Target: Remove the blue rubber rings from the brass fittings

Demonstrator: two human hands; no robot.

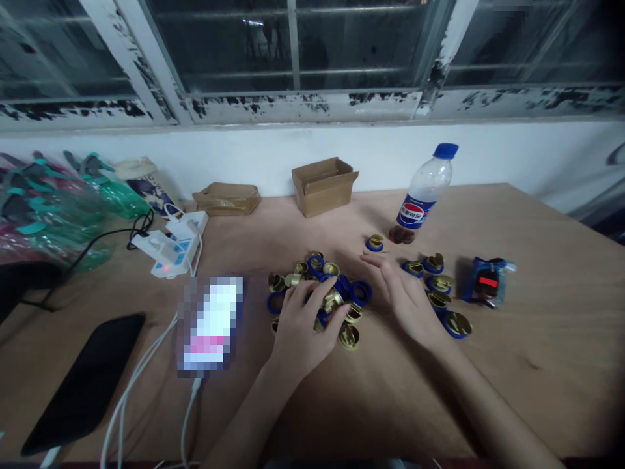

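Left hand point(305, 322) arched, grip unclear, over left-side blue rings point(344, 286), where gentle pinching suited; right hand point(407, 299) stretched open.

A Pepsi bottle point(418, 207) stands to my right as a white power strip point(178, 262) and black smartphone point(86, 381) lie to my left.

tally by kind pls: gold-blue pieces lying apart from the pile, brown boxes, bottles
Gold-blue pieces: 6 visible
Boxes: 2
Bottle: 1
Total: 9, leaving out the pile, partly hidden by a hand.
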